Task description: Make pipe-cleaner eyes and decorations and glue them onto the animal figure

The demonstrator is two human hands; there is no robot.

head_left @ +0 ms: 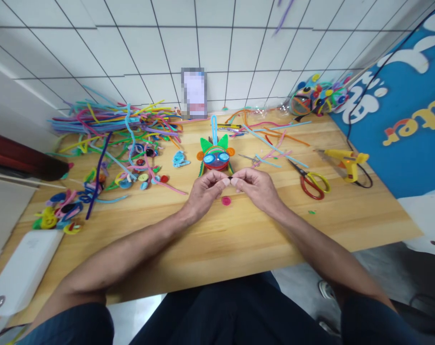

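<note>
My left hand (211,188) and my right hand (252,186) meet over the middle of the table. Their thumbs and forefingers pinch a small dark piece (230,178) between them, mostly hidden by the fingertips. Just behind them stands a colourful craft figure (216,155) with green pointed ears, orange round sides, blue oval eyes and a light-blue loop on top. The hands cover its lower part. A round pink button (226,201) lies on the wood just in front of my fingers.
Pipe cleaners (106,120) and loose craft bits crowd the left of the wooden table (210,249). Scissors (313,184) and a yellow glue gun (347,160) lie at right. A phone (195,93) leans on the tiled wall. A white box-shaped device (25,270) sits front left.
</note>
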